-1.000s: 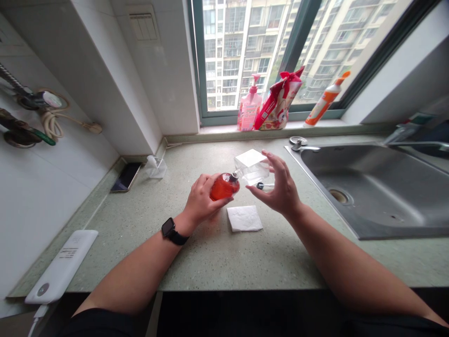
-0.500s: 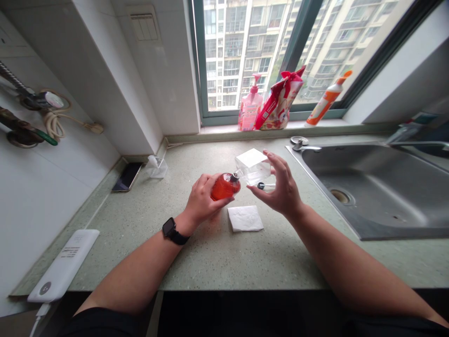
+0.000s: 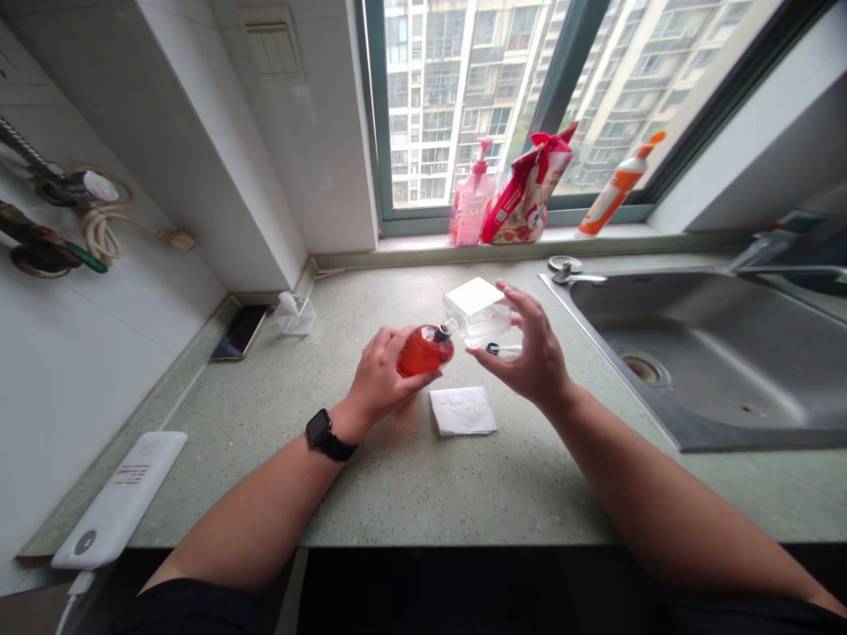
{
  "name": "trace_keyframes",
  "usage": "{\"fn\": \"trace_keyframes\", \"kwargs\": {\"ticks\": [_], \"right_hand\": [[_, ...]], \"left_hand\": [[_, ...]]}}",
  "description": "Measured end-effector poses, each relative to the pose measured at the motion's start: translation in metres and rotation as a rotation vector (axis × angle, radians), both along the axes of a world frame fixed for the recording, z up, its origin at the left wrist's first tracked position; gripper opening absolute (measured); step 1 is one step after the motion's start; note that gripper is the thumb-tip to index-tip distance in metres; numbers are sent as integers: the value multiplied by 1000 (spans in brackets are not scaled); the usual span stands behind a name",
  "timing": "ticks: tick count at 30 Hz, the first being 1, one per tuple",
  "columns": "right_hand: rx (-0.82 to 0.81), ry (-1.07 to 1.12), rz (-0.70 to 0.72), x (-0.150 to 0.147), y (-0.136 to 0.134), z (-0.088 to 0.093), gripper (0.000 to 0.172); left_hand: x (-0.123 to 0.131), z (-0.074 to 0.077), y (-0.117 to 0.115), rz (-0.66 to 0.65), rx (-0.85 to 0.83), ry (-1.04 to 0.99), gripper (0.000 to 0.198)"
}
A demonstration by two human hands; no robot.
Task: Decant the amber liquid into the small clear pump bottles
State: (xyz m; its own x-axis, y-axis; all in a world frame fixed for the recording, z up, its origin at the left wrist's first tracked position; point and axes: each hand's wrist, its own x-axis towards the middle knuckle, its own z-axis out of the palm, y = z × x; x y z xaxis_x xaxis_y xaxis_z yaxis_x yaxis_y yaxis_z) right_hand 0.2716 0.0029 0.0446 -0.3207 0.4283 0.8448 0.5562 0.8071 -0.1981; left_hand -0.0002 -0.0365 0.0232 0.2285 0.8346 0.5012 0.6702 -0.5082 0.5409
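Note:
My left hand (image 3: 384, 369), with a black watch (image 3: 320, 429) on its wrist, is closed around an orange-red bottle (image 3: 423, 351) with a dark neck. The bottle leans to the right. My right hand (image 3: 529, 348) grips a clear square bottle (image 3: 477, 313) between thumb and fingers. It is tipped so that its neck points down and left, meeting the mouth of the orange-red bottle. How much liquid the clear bottle holds I cannot tell. A small black cap or pump top (image 3: 493, 349) with a pale stem lies behind it. A folded white tissue (image 3: 462, 411) lies in front.
A steel sink (image 3: 688, 441) is at the right. To the left are a phone (image 3: 239, 333), a clear plastic piece (image 3: 296, 315) and a white power bank (image 3: 120, 498) with a cable. A pink pump bottle (image 3: 472, 207), a red bag (image 3: 529, 190) and an orange-white bottle (image 3: 612, 194) stand on the sill.

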Motion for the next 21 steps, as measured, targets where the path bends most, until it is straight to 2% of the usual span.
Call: {"fn": "trace_keyframes", "kwargs": {"ticks": [21], "right_hand": [[65, -10, -2, -1, -1, 5, 101]], "left_hand": [[0, 1, 0, -3, -1, 1, 73]]}}
